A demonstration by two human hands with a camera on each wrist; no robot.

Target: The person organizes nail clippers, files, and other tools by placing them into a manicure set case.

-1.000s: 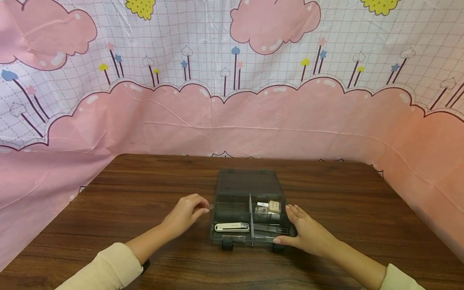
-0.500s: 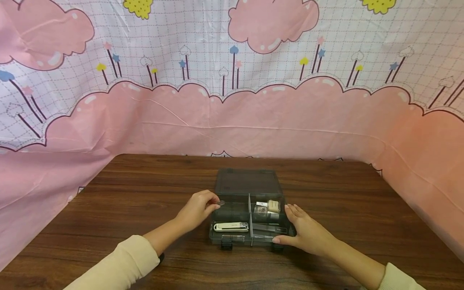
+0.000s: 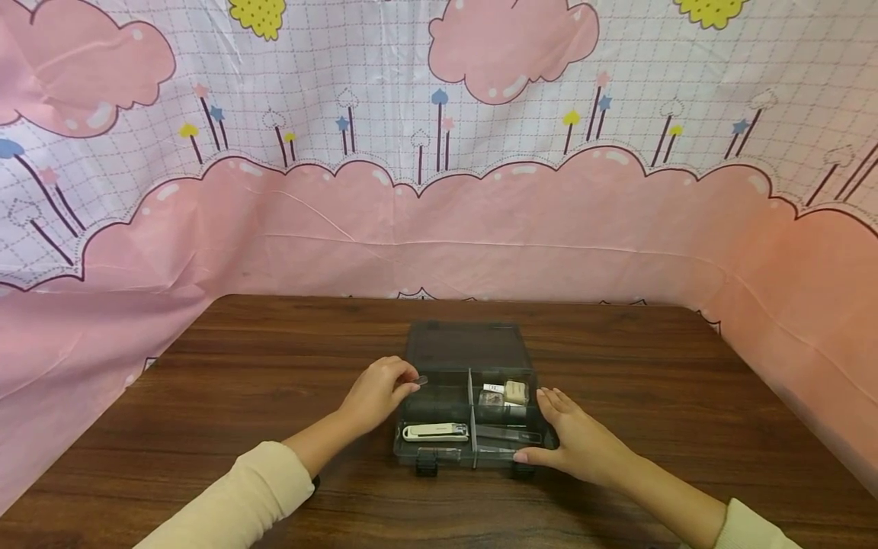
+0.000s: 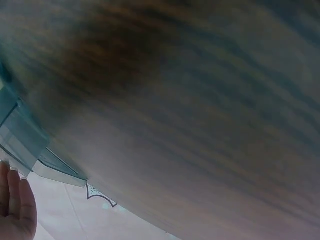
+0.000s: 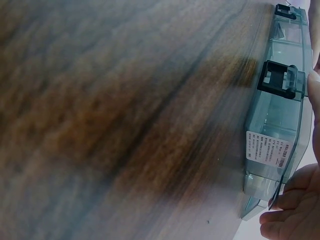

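Observation:
A smoky see-through compartment box (image 3: 411, 460) lies on the table with its lid (image 3: 469, 343) folded back. My left hand (image 3: 379, 393) pinches a small clear piece (image 3: 421, 380), too small to identify, over the back left compartment. My right hand (image 3: 583, 438) rests against the box's right side, fingers fairly straight along the wall and thumb at the front rim. A cream nail clipper (image 3: 434, 432) lies in the front left compartment. Little bottles (image 3: 516, 393) sit in the back right one, and dark slim tools (image 3: 511, 435) lie in the front right.
A brown wood-grain table (image 3: 302, 328) surrounds the box. Behind it hangs a pink and white patterned cloth (image 3: 329, 206). Two black latches (image 5: 279, 80) and a white printed label (image 5: 269, 149) show on the box's outer walls in the right wrist view.
My left hand has moved right, carrying the small clear piece from beside the box to above its back left compartment. My right hand has stayed against the box.

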